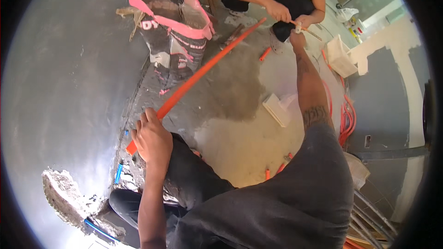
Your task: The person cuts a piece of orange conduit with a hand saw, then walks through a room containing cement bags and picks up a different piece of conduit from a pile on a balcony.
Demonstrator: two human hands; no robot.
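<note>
My left hand point(150, 134) is shut on a long orange pipe point(198, 74), which slants up and away to the upper right. My right hand point(297, 38) reaches far forward, its fingers closed at a small white object point(298, 27), probably a fitting or tool. Just beyond it, a crouching co-worker in a mask holds a thinner orange length point(311, 32) with both hands point(279, 13) at that white object. A short orange piece point(264, 53) lies on the floor near the co-worker's foot.
A torn pink-rimmed bag point(175, 50) stands by the grey wall point(69, 78), which has a chipped channel with blue conduit point(101, 230). A white rectangular piece point(276, 109) lies on the floor point(230, 143). A white bin point(340, 56) and coiled orange conduit point(348, 120) are right.
</note>
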